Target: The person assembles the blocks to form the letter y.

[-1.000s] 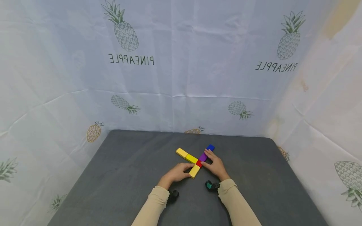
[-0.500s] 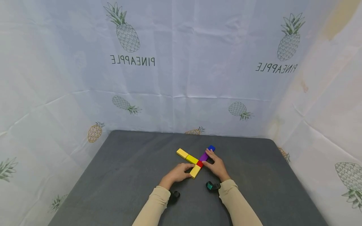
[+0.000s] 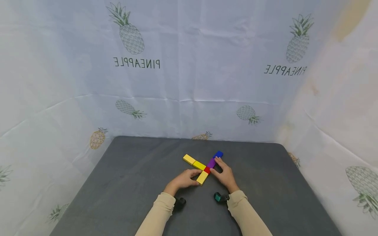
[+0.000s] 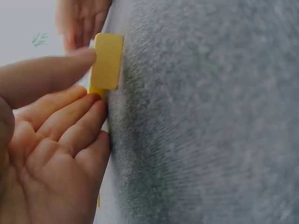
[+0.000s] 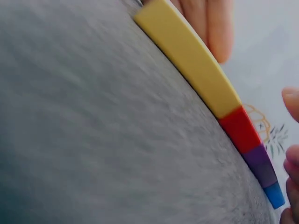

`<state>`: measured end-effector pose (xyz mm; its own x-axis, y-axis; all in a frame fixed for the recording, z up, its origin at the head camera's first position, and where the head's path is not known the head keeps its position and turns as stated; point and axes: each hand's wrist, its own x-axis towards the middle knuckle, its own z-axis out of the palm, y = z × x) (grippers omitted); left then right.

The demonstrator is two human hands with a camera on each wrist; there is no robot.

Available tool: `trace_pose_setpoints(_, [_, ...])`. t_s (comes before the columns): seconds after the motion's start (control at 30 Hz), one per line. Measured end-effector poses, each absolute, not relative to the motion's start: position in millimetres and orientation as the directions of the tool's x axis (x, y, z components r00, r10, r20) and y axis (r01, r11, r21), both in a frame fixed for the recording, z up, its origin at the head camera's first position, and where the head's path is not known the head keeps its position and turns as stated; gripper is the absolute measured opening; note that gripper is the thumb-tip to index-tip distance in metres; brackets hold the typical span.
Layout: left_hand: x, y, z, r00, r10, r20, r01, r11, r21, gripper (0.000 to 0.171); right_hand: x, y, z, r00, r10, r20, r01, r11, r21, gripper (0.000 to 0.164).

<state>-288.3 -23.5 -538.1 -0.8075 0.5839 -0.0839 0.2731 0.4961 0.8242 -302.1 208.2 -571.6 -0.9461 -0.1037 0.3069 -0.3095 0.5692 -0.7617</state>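
Flat coloured blocks form two lines that meet on the grey table. One line has a near pale yellow block (image 3: 202, 178), a red block (image 3: 207, 170), a purple block (image 3: 211, 163) and a blue block (image 3: 218, 154). The other runs far left, through a bright yellow block (image 3: 199, 165) to a second pale yellow block (image 3: 189, 159). With fingers fairly straight, my left hand (image 3: 184, 179) touches the near pale yellow block; its thumb (image 4: 74, 65) is at the block's edge. My right hand (image 3: 226, 175) is beside the red and purple blocks, fingers spread, gripping nothing.
The dark grey table (image 3: 133, 196) ends at a pale curtain (image 3: 189, 65) printed with pineapples, at the back and both sides. Black wrist devices sit at both cuffs, the right one (image 3: 220, 197) with a green patch.
The right index finger has drawn back slightly from the blue block, which shows more now. The left hand and the block arrangement look the same; the head view has shifted a little.
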Motion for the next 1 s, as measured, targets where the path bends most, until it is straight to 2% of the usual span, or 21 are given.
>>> trace_pose_setpoints(0.3, [-291.2, -37.0, -534.1, -0.772, 0.625, -0.113, 0.216, 0.426, 0.878, 0.062, -283.5, 188.1, -569.0, -0.935, -0.137, 0.326, -0.335, 0.636, -0.695, 0.072])
trace_pose_setpoints(0.63, [-284.8, -53.6, -524.9, -0.730, 0.668, -0.143, 0.186, 0.396, 0.899, 0.061, -273.0, 176.9, -568.5, -0.955, -0.157, 0.252, -0.286, 0.718, -0.635, 0.083])
trace_pose_setpoints(0.8, [-277.4, -68.6, -524.3, -0.741, 0.659, -0.132, 0.181, 0.384, 0.905, 0.060, -275.0, 175.6, -570.6, -0.964, -0.158, 0.212, -0.257, 0.746, -0.614, 0.085])
trace_pose_setpoints(1.0, [-265.8, -90.8, -524.9, -0.752, 0.653, -0.090, 0.181, 0.335, 0.925, 0.060, -276.4, 175.5, -572.4, -0.962, -0.153, 0.224, -0.262, 0.746, -0.612, 0.084])
